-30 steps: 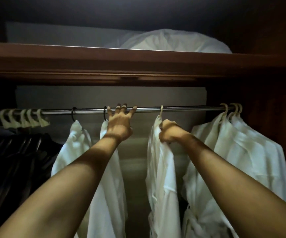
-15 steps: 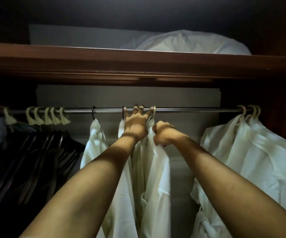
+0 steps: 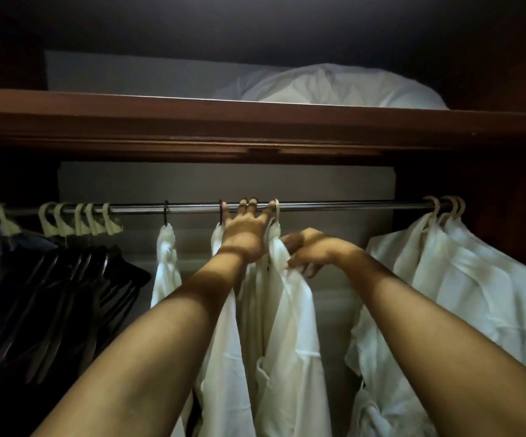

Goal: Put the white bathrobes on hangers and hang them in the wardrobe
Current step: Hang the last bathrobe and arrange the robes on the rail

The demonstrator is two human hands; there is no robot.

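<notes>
A metal rail (image 3: 334, 204) runs across the wardrobe. My left hand (image 3: 245, 235) reaches up with its fingers hooked over the rail, between a dark hanger hook (image 3: 221, 212) and a cream hanger hook (image 3: 276, 209). A white bathrobe (image 3: 290, 326) hangs from the cream hook. My right hand (image 3: 310, 250) sits at the robe's shoulder, fingers loosening off the cloth. Two more white bathrobes hang to the left (image 3: 167, 266) and behind my left arm (image 3: 220, 342). Several white bathrobes (image 3: 463, 294) hang bunched at the rail's right end.
Several empty dark hangers (image 3: 66, 298) with cream hooks crowd the rail's left end. A wooden shelf (image 3: 255, 124) spans above the rail, with a white pillow (image 3: 334, 88) on it. Bare rail lies between the middle robe and the right bunch.
The middle robe on its cream hook slid left along the rail up to my left hand. My right hand then dropped from the hanger's neck to the robe's shoulder and loosened its fingers.
</notes>
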